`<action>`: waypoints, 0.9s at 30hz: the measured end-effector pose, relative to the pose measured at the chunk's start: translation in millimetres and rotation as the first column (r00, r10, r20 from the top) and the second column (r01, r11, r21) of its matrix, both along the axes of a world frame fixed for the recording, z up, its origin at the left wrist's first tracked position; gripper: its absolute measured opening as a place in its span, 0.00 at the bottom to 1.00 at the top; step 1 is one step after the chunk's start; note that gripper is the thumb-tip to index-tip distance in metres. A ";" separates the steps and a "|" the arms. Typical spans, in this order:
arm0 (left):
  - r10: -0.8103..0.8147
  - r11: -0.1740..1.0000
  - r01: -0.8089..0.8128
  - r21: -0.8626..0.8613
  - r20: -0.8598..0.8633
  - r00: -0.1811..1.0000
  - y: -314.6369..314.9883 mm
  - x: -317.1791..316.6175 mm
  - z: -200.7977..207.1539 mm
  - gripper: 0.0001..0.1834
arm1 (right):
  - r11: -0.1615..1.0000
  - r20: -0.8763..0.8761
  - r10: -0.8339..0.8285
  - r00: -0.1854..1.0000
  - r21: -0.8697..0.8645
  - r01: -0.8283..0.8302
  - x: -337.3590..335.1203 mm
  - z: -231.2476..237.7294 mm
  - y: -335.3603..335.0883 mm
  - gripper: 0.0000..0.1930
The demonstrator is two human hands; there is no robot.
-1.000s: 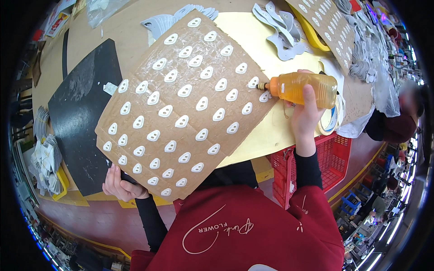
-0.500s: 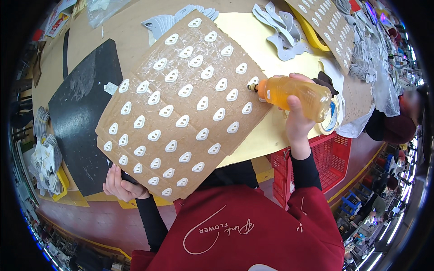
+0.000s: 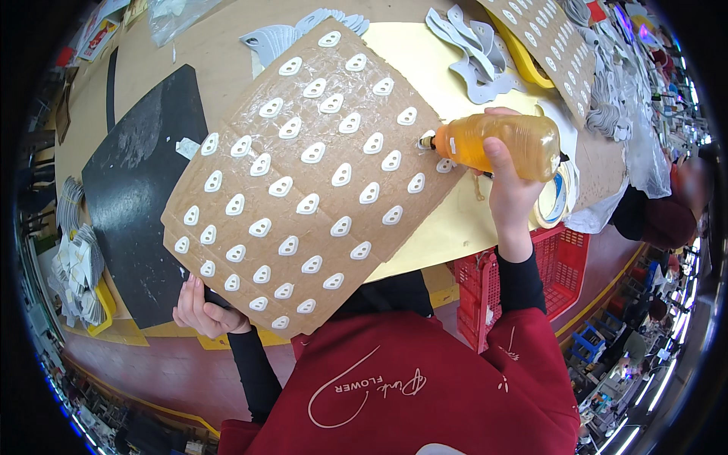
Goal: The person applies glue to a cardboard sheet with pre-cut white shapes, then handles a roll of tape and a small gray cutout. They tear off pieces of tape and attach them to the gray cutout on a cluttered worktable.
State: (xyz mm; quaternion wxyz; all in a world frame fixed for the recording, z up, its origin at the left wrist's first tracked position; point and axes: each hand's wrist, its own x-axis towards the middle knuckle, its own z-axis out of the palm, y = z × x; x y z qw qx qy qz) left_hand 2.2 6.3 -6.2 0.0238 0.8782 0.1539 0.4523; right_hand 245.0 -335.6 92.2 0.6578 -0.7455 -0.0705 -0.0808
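Observation:
My right hand [image 3: 509, 174] is wrapped round a squeeze bottle [image 3: 500, 142] of amber liquid, which lies tilted almost level. Its narrow dark tip points left, at a small white piece [image 3: 426, 141] near the right edge of a brown cardboard sheet [image 3: 250, 201]. Rows of such white pieces, each with small holes, cover the sheet, whose surface looks glossy. At the sheet's lower left edge, my left hand [image 3: 203, 309] is closed with curled fingers against something dark, partly hidden under the cardboard.
A black board [image 3: 140, 197] lies on the left. Grey cut pieces [image 3: 478, 57] rest on yellow sheeting [image 3: 409, 53] at the back. Beside my right wrist is a tape roll [image 3: 557, 199], above a red plastic crate [image 3: 561, 265]. Another cardboard sheet [image 3: 542, 38] holds white pieces at far right.
My right hand and the bottle have shifted slightly; the bottle's base has swung away from me and the bottle lies more level. Its tip now uncovers the white piece at the edge. My left hand stays put.

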 end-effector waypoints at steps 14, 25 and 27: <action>0.006 1.000 -0.006 -0.005 0.011 1.000 -0.8 1.4 -0.2 0.25 | 0.994 0.105 0.039 0.994 -0.106 -0.027 3.5 8.7 5.2 0.20; -0.010 1.000 0.010 -0.010 0.006 1.000 0.5 0.3 0.0 0.25 | 0.994 -0.112 -0.036 0.993 0.098 0.047 -1.0 1.7 -12.1 0.19; -0.012 1.000 0.012 -0.012 0.001 1.000 -0.2 0.5 0.8 0.25 | 0.996 -0.093 -0.055 0.994 0.064 0.061 -4.9 -3.3 -15.4 0.21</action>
